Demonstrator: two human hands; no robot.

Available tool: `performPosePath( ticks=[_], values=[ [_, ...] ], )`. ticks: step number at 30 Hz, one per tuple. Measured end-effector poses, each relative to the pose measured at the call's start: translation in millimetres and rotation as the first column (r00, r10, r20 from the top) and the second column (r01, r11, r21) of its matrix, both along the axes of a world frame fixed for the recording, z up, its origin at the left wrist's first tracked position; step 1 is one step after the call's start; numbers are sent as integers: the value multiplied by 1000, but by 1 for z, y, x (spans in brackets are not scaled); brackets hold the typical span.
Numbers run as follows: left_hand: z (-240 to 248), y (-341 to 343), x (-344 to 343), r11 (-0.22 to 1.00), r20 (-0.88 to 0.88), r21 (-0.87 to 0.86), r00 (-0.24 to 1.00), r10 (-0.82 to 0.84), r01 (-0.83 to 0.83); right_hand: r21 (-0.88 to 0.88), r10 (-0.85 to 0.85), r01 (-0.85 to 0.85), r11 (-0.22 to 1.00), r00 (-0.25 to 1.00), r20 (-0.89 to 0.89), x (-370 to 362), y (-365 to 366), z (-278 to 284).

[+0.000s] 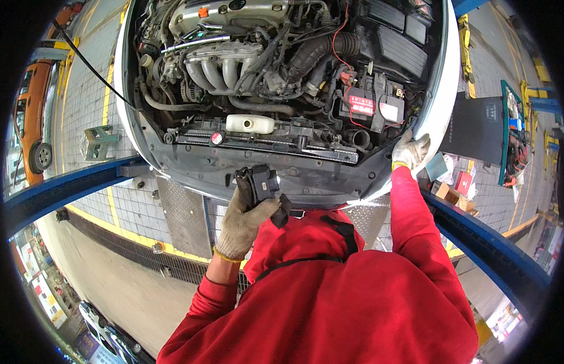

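Note:
My left hand [238, 227], in a pale work glove, is closed around a black boxy device [257, 184] with a dark strap. It is held up in front of the car's front panel [200, 170]; I cannot tell its exact kind. My right hand [410, 151], also gloved, rests with its fingers extended on the white fender [441, 124] at the front right corner of the open engine bay. Close to that hand sits the car battery [370, 108] with a red label. A pale plastic container [249, 124] with a round opening lies above the radiator [263, 145].
A long chrome tool [195, 42] lies across the engine beside the intake pipes [224, 73]. Blue lift arms [69, 189] slant in from both sides. On the right are a dark mat [476, 130], cardboard boxes [447, 194] and a teal-edged tool tray [506, 130]. An orange car [36, 121] stands far left.

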State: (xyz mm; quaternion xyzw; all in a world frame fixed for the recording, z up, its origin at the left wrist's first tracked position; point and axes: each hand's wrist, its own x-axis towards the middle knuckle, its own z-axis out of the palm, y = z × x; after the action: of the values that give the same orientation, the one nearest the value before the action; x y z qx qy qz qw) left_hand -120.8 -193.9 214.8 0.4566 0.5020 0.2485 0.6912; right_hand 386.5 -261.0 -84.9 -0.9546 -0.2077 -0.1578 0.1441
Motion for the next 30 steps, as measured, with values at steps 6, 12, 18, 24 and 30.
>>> performPosePath(
  ticks=[6,12,18,24,30],
  values=[
    [0,15,10,995,-47,-99,999,-15,10,-26,-24,24,999,1000,-1,-7,3,11],
    [-9,20,41,984,-49,178,998,24,-15,-101,-146,132,986,979,-145,-20,12,33],
    [-11,36,53,412,-499,777,865,-60,477,0,-54,54,999,996,-77,-25,11,37],
    [-3,53,57,360,-479,787,864,-153,500,14,-43,44,999,997,-66,-25,10,34],
    [1,60,55,269,-464,823,865,-188,500,-16,-61,59,998,994,-88,-27,11,38]
  ],
)
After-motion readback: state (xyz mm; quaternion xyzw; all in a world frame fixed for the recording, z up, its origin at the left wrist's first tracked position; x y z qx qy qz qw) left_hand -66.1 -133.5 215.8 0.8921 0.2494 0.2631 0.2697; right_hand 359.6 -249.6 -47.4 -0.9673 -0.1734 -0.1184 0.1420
